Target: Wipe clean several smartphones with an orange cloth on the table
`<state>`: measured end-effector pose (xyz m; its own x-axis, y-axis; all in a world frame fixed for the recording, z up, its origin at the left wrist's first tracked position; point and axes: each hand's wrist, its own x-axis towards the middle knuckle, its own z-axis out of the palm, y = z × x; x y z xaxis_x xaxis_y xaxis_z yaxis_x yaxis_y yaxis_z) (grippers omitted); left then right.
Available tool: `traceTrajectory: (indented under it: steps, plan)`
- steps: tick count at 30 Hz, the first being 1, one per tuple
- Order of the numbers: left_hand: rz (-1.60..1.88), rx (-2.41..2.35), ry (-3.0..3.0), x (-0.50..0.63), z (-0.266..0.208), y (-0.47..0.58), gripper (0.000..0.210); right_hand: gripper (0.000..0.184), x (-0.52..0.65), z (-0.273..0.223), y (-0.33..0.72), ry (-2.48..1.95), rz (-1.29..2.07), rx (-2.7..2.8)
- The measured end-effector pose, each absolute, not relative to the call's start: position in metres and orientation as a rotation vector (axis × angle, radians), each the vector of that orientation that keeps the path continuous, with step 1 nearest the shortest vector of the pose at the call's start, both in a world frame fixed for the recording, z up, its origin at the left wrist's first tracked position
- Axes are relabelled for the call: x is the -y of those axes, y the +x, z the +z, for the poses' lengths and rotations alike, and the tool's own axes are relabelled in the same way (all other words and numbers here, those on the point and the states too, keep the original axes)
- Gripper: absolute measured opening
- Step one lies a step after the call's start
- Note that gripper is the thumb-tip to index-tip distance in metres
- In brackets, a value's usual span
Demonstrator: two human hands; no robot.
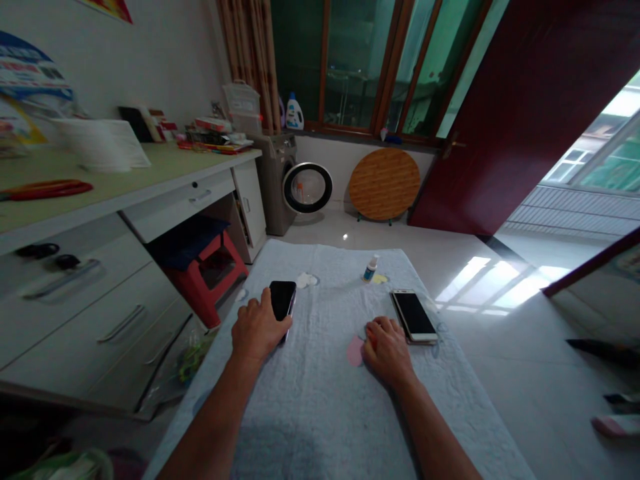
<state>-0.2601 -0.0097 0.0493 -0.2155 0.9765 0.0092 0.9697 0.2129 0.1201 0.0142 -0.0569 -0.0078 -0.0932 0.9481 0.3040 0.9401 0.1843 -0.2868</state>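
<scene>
A black smartphone (283, 300) lies on the cloth-covered table, and my left hand (257, 327) is closed around its near left part, thumb on the near edge and fingers along the left side. My right hand (387, 347) rests palm down on the light blue cloth (320, 400), its fingers curled together with nothing visible in them. Just right of those fingers lies a white-framed smartphone (415, 316) with a dark screen, screen up. Farther back stands a small white-capped bottle (371, 269) with a blue label, upright.
To the left runs a desk (170, 175) with drawers, bearing a paper roll (97, 143) and red-handled scissors (47, 190). A red stool (215, 273) sits under it. Behind are a washing machine (273, 183) with its door ajar and a round wooden tabletop (385, 183) against the wall.
</scene>
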Motion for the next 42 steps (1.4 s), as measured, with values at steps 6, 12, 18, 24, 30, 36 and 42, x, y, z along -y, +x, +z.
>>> traceTrajectory:
  steps: [6, 12, 18, 24, 30, 36, 42]
  plan:
    - [0.226, -2.443, 2.001, 0.01, 0.055, -0.261, 0.067, 0.018, 0.056, -0.013, 0.016, -1.767, 0.052, 2.041]
    - [0.437, -2.347, 2.157, 0.019, 0.066, -0.251, 0.061, 0.022, 0.056, -0.014, 0.016, -1.755, 0.049, 2.026]
    - [0.579, -2.0, 2.273, 0.036, 0.054, -0.212, 0.062, 0.022, 0.057, -0.013, 0.014, -1.749, 0.063, 2.022]
    - [0.499, -1.897, 2.332, 0.042, 0.027, -0.186, 0.059, 0.024, 0.058, -0.012, 0.014, -1.759, 0.052, 2.016]
    - [0.427, -1.978, 2.304, 0.038, 0.015, -0.179, 0.053, 0.024, 0.057, -0.011, 0.014, -1.763, 0.057, 2.022]
    - [0.323, -1.986, 2.249, 0.04, 0.012, -0.178, 0.053, 0.039, 0.057, -0.007, 0.029, -1.751, 0.231, 2.038]
    - [0.247, -1.767, 2.172, 0.045, 0.014, -0.193, 0.094, 0.049, 0.06, -0.007, 0.05, -1.722, 0.287, 2.08]
